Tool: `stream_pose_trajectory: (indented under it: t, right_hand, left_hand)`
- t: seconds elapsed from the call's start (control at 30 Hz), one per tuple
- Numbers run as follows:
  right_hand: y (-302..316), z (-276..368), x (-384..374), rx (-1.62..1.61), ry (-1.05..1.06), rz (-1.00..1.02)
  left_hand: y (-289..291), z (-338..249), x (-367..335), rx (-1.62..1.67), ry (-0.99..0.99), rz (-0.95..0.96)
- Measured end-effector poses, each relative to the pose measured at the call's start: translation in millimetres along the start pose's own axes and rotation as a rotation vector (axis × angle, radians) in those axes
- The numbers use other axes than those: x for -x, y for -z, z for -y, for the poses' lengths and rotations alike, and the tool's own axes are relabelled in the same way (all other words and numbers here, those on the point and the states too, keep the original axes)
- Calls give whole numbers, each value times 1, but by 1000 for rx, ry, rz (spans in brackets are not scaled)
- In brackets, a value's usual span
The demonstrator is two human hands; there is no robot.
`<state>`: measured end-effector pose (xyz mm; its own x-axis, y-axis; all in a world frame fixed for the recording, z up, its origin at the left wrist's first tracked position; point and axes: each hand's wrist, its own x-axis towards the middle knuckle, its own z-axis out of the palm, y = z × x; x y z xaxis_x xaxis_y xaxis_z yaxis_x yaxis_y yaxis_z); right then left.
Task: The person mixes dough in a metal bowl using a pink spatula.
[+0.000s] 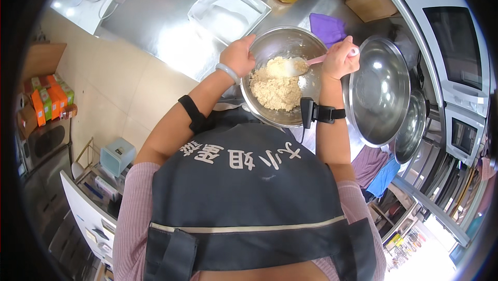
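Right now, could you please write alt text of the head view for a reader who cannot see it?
A person's right hand holds a pink spatula in pale crumbly dough inside a steel mixing bowl, whose rim the left hand grips. Two empty steel bowls lie to the right on the steel counter, with a white tray beyond.

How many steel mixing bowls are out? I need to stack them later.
3: one holding crumbly dough under both hands, a large empty one right of it, a third partly hidden behind that.

Steel counter (171,26) under glare, beige tiled floor (119,94), perhaps ovens (456,47) alongside.
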<state>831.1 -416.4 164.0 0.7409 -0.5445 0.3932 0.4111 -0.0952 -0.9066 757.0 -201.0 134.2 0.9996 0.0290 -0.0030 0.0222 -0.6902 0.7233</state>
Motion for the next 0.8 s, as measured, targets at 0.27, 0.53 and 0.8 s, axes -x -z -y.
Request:
stream_pose_trajectory:
  t: [0.27, 0.53, 0.8]
  right_hand:
    - [9, 53, -7, -185, -33, -26]
    - [15, 6, 2, 35, 251, -35]
    - [-2, 53, 0, -157, 92, 47]
  left_hand:
    - [1, 3, -1, 44, 70, 47]
    - [-2, 1, -3, 65, -17, -36]
    - [-2, 1, 0, -4, 25, 28]
